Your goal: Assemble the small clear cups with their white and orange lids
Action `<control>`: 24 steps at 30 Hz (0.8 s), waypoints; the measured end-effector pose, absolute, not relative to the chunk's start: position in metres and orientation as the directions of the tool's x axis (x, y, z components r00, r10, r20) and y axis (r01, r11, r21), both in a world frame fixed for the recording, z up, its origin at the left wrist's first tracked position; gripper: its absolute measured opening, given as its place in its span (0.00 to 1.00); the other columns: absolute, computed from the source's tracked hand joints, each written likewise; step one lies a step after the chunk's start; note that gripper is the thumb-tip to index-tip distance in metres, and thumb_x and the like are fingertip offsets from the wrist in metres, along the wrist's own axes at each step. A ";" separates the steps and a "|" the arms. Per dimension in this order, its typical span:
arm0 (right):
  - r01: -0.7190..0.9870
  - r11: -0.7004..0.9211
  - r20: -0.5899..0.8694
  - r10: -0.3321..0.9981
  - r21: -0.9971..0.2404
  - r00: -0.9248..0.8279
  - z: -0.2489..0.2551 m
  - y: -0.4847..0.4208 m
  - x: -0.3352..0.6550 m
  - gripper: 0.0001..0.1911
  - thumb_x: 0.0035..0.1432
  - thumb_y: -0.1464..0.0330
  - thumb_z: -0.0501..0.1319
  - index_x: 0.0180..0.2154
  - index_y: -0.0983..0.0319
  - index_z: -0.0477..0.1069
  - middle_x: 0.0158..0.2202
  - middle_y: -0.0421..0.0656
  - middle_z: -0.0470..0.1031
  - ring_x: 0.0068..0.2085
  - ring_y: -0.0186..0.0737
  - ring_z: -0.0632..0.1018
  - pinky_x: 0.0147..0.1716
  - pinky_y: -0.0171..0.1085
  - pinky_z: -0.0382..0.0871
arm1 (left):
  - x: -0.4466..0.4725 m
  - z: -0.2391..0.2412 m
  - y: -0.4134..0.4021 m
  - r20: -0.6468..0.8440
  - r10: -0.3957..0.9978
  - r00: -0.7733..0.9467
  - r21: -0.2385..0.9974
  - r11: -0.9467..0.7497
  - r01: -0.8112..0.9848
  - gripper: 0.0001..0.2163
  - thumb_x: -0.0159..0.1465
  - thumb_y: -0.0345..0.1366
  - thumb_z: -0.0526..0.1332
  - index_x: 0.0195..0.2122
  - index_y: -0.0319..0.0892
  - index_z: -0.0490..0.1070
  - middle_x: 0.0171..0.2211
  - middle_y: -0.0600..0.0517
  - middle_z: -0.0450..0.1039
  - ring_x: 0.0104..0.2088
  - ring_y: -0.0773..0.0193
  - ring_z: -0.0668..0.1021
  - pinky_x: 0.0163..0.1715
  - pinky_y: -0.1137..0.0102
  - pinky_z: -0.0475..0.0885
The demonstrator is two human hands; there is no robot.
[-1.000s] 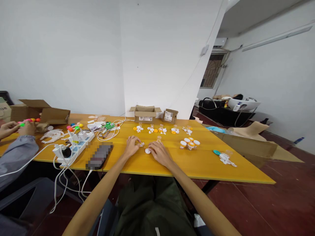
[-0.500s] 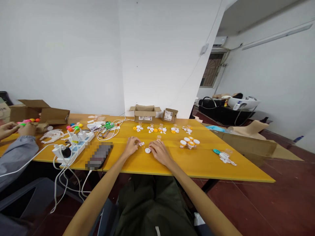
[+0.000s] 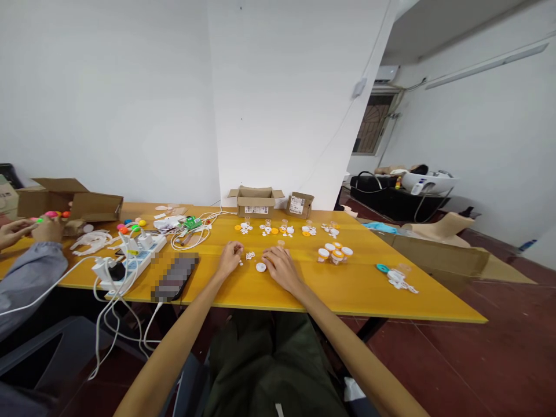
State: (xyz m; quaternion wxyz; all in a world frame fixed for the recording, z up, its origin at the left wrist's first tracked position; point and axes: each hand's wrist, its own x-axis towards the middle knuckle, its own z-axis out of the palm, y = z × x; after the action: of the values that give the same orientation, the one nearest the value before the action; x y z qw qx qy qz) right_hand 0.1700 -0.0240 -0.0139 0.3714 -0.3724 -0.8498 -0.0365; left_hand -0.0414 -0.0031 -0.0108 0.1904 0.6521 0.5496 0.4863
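Observation:
My left hand [image 3: 230,259] is just above the table with its fingers curled together. Whatever is between the fingertips is too small to make out. Close to its right side lie a tiny white piece [image 3: 241,263] and a small heap of white plastic parts [image 3: 251,255]. My right hand [image 3: 281,267] rests on the table, palm down, fingers reaching forward and left. By its thumb lies a white round disc [image 3: 260,267], flat on the wood; I cannot tell if they touch. A small clear cup [image 3: 281,244] shows partly behind the right fingers.
Along the back sit groups of white and orange parts [image 3: 273,230]. White-lidded cups [image 3: 336,252] stand to the right, then a teal ring [image 3: 383,269] with white pieces. A phone [image 3: 176,276] and power strip [image 3: 139,260] lie left. Another person's hands [image 3: 47,230] work far left.
My left hand has drawn back a little to the left from the small white parts, and a tiny white piece now shows beside it. The right hand has hardly moved.

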 end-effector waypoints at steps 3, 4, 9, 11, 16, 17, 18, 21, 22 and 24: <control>0.660 0.730 0.633 0.597 -0.175 -0.493 -0.009 -0.029 0.156 0.11 0.68 0.71 0.56 0.37 0.57 0.77 0.41 0.46 0.77 0.44 0.45 0.73 0.45 0.43 0.62 | -0.043 -0.011 -0.002 0.422 0.901 -0.100 0.796 -0.316 0.516 0.07 0.58 0.28 0.59 0.32 0.44 0.75 0.33 0.52 0.77 0.35 0.61 0.78 0.41 0.65 0.75; 0.660 0.735 0.621 0.591 -0.153 -0.514 -0.007 -0.031 0.150 0.10 0.67 0.71 0.57 0.38 0.57 0.77 0.41 0.46 0.76 0.44 0.45 0.72 0.44 0.43 0.62 | -0.044 -0.011 -0.002 0.422 0.901 -0.102 0.799 -0.316 0.512 0.07 0.58 0.27 0.58 0.32 0.44 0.75 0.33 0.52 0.77 0.35 0.61 0.78 0.41 0.65 0.75; 0.661 0.749 0.552 0.565 -0.032 -0.613 -0.004 -0.032 0.117 0.08 0.65 0.70 0.60 0.35 0.58 0.78 0.41 0.49 0.75 0.46 0.48 0.71 0.44 0.45 0.63 | -0.044 -0.010 -0.004 0.430 0.900 -0.066 0.786 -0.337 0.519 0.09 0.58 0.26 0.57 0.33 0.44 0.76 0.36 0.50 0.78 0.38 0.60 0.79 0.44 0.63 0.75; 0.666 0.746 0.540 0.563 -0.005 -0.626 -0.007 -0.030 0.110 0.09 0.65 0.72 0.59 0.35 0.58 0.78 0.41 0.49 0.74 0.46 0.48 0.70 0.43 0.46 0.63 | -0.043 -0.010 -0.005 0.440 0.897 -0.044 0.770 -0.352 0.533 0.10 0.58 0.26 0.58 0.33 0.44 0.77 0.37 0.50 0.78 0.38 0.60 0.79 0.45 0.62 0.75; 0.666 0.746 0.552 0.549 0.016 -0.628 -0.018 -0.029 0.112 0.11 0.64 0.75 0.57 0.38 0.58 0.78 0.41 0.49 0.74 0.46 0.48 0.70 0.43 0.45 0.64 | -0.042 -0.011 -0.006 0.457 0.889 -0.015 0.731 -0.366 0.577 0.08 0.58 0.28 0.60 0.35 0.44 0.78 0.36 0.50 0.78 0.40 0.58 0.78 0.48 0.60 0.74; 0.661 0.750 0.557 0.541 0.021 -0.631 -0.019 -0.030 0.113 0.11 0.64 0.76 0.57 0.39 0.58 0.78 0.41 0.49 0.75 0.46 0.48 0.71 0.43 0.45 0.64 | -0.042 -0.012 -0.006 0.463 0.887 -0.013 0.720 -0.367 0.589 0.08 0.58 0.28 0.61 0.35 0.44 0.78 0.36 0.50 0.77 0.41 0.58 0.78 0.49 0.60 0.74; 0.657 0.754 0.560 0.533 0.026 -0.634 -0.020 -0.030 0.115 0.12 0.64 0.76 0.57 0.39 0.58 0.78 0.42 0.49 0.75 0.46 0.48 0.71 0.43 0.45 0.65 | -0.041 -0.012 -0.007 0.468 0.884 -0.011 0.709 -0.368 0.601 0.07 0.58 0.29 0.62 0.34 0.45 0.78 0.36 0.50 0.77 0.42 0.58 0.78 0.49 0.59 0.74; 0.654 0.755 0.561 0.525 0.040 -0.640 -0.022 -0.032 0.119 0.13 0.63 0.78 0.57 0.38 0.58 0.78 0.42 0.49 0.75 0.46 0.47 0.71 0.43 0.44 0.65 | -0.040 -0.013 -0.009 0.473 0.881 -0.004 0.682 -0.363 0.636 0.06 0.57 0.30 0.64 0.33 0.45 0.79 0.37 0.49 0.76 0.44 0.56 0.77 0.51 0.58 0.72; 0.655 0.755 0.560 0.525 0.041 -0.641 -0.022 -0.032 0.120 0.13 0.63 0.78 0.57 0.38 0.58 0.77 0.42 0.48 0.75 0.46 0.47 0.71 0.43 0.44 0.65 | -0.039 -0.013 -0.009 0.469 0.883 -0.001 0.674 -0.358 0.646 0.05 0.57 0.30 0.64 0.33 0.45 0.79 0.37 0.49 0.76 0.45 0.56 0.77 0.51 0.58 0.72; 0.656 0.754 0.561 0.526 0.041 -0.639 -0.022 -0.033 0.122 0.13 0.63 0.78 0.57 0.37 0.58 0.77 0.42 0.48 0.75 0.46 0.47 0.71 0.43 0.44 0.65 | -0.038 -0.012 -0.011 0.458 0.889 0.006 0.663 -0.346 0.664 0.05 0.57 0.30 0.64 0.32 0.45 0.79 0.37 0.49 0.76 0.45 0.56 0.76 0.51 0.58 0.72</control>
State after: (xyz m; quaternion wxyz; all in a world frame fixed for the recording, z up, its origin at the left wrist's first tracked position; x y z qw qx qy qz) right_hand 0.1221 -0.0331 -0.0221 0.2679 -0.3294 -0.8972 -0.1212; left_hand -0.0380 -0.0105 -0.0120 0.1299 0.6971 0.5568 0.4325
